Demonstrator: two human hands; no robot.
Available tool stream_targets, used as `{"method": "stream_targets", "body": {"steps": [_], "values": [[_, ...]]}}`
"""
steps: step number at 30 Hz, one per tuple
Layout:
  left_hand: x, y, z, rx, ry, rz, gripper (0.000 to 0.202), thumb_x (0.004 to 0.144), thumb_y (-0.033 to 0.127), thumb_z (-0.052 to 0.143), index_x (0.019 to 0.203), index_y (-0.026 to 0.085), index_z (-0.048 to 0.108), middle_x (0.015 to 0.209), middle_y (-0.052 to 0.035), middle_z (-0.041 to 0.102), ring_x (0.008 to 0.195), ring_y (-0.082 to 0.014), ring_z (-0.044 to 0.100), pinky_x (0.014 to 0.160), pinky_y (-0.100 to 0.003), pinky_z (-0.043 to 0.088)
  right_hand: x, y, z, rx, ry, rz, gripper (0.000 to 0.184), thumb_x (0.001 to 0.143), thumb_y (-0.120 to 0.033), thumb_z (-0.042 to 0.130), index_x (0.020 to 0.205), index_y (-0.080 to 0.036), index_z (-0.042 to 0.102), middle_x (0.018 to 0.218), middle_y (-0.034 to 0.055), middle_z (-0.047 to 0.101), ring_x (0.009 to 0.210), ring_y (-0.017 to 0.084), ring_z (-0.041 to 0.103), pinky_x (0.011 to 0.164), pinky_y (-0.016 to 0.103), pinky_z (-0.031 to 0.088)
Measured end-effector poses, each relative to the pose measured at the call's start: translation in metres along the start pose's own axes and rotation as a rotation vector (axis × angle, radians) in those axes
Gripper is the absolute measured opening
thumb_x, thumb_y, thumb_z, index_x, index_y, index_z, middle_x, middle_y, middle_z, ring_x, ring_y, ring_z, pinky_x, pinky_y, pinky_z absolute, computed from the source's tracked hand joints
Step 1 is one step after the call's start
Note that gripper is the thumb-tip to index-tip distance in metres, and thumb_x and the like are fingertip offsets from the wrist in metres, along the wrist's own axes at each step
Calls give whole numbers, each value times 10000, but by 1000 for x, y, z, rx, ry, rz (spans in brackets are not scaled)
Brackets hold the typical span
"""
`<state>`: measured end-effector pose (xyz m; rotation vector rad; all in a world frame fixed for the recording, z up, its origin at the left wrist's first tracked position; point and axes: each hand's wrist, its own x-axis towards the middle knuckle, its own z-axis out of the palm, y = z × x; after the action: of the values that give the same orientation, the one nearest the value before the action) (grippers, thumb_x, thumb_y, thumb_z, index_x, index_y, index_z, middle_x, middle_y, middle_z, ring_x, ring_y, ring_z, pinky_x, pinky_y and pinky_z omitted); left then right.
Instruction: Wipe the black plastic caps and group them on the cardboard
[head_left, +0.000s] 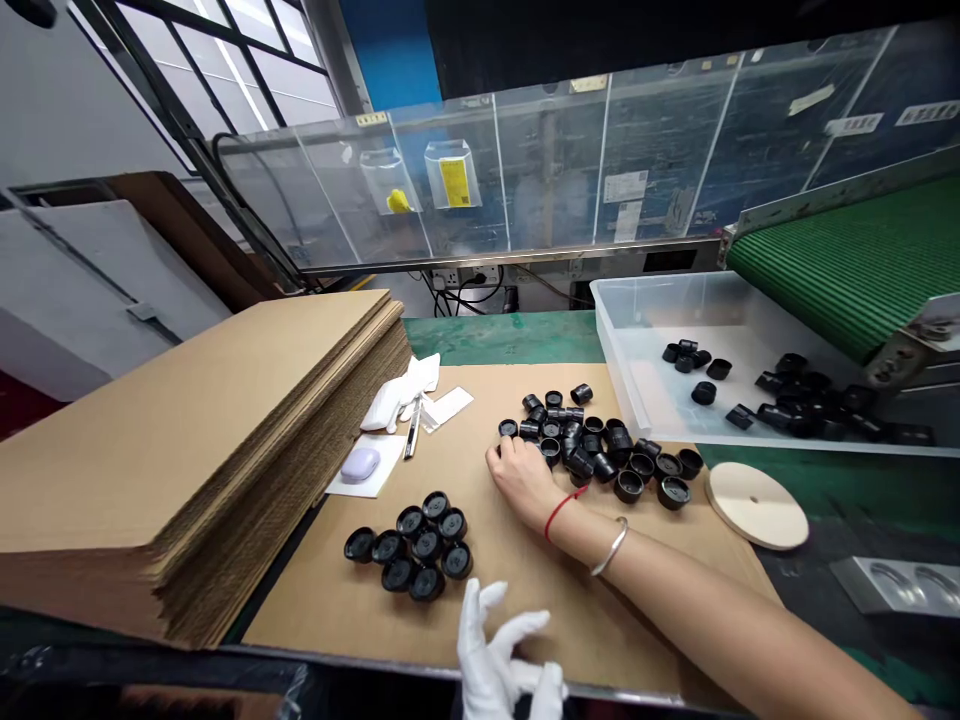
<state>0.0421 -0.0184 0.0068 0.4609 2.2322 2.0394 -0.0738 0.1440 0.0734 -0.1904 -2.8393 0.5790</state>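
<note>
My left hand [501, 655], in a white glove, is at the front edge of the cardboard with its fingers spread and nothing in them. Just beyond it, several round black plastic caps [427, 545] stand grouped together, open side up. My bare right hand [529, 480], with a red cord and a silver bangle at the wrist, reaches to the left edge of a loose pile of black plastic caps [628, 486]. Its fingers are curled down and closed at a black plastic cap [508, 428]; the fingertips are partly hidden. Caps in this pile lie upright and on their sides.
Left stands a tall stack of cardboard sheets [285, 400]. Near it lie white gloves [401, 392], a utility knife [412, 428] and a lilac case [361, 464]. Right are a clear plastic bin [622, 370] with more black parts, a green conveyor [855, 260] and a pale round disc [757, 505].
</note>
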Motion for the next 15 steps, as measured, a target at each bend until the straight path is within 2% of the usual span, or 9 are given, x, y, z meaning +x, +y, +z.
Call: {"method": "stream_targets", "body": {"steps": [1, 2, 5, 6, 8, 10, 11, 13, 15], "values": [[2, 2, 1, -46, -60, -18, 762, 833, 291, 468, 1427, 303, -9, 1396, -201, 291, 968, -224, 640, 473, -207, 565, -9, 1, -6, 12, 1, -26, 119, 916, -165, 503, 987, -128, 591, 987, 66, 601, 944, 203, 568, 823, 394, 471], [4, 2, 0, -63, -117, -14, 738, 848, 298, 457, 1425, 312, -3, 1421, -204, 260, 1024, -242, 622, 531, -234, 589, -22, 2, -14, 32, 2, -54, 123, 909, -157, 501, 990, -133, 590, 972, 73, 601, 954, 213, 556, 835, 395, 462], [12, -4, -6, -106, -252, -12, 566, 890, 340, 422, 1404, 289, 189, 1399, -171, 371, 1187, -275, 528, 852, -374, 564, -77, 10, -34, 130, -19, -127, 206, 890, -228, 550, 1092, -183, 555, 991, 61, 604, 958, 189, 549, 849, 322, 471], [14, -7, -6, -163, -263, -105, 544, 905, 357, 392, 1408, 300, 195, 1396, -152, 400, 1196, -260, 523, 886, -375, 545, -99, 14, -38, 182, -38, -141, 232, 892, -237, 553, 1121, -200, 538, 1006, 47, 607, 942, 160, 565, 828, 269, 486], [14, -12, -1, -276, -348, -255, 487, 912, 398, 368, 1384, 300, 299, 1321, -144, 509, 1071, -242, 614, 802, -352, 575, -141, 23, -42, 404, -42, -150, 263, 900, -206, 531, 1162, -217, 513, 1035, 38, 618, 956, 133, 586, 828, 224, 498], [12, -11, 9, -369, -462, -370, 470, 889, 447, 413, 1326, 274, 425, 1261, -152, 568, 939, -245, 669, 705, -352, 592, -175, 31, -41, 587, 21, -99, 309, 897, -152, 496, 1197, -228, 498, 1114, 58, 617, 1047, 150, 577, 898, 258, 484], [11, -7, 13, -404, -529, -408, 482, 862, 474, 461, 1291, 255, 477, 1253, -158, 574, 923, -257, 673, 694, -365, 591, -189, 34, -40, 646, 56, -74, 327, 894, -137, 486, 1207, -234, 496, 1144, 67, 615, 1084, 162, 568, 927, 282, 474], [9, 6, 22, -475, -689, -501, 579, 782, 515, 572, 1282, 234, 490, 1292, -158, 544, 1036, -292, 625, 781, -407, 569, -208, 37, -36, 679, 112, -60, 325, 904, -146, 468, 1209, -252, 503, 1161, 73, 623, 1120, 181, 558, 957, 320, 461], [8, 21, 27, -338, -686, -399, 577, 747, 517, 617, 1227, 207, 535, 1245, -145, 585, 1095, -284, 593, 813, -371, 561, -220, 38, -28, 691, 197, -32, 307, 931, -204, 445, 1228, -267, 492, 1190, 85, 608, 1142, 198, 546, 959, 346, 461]]}}
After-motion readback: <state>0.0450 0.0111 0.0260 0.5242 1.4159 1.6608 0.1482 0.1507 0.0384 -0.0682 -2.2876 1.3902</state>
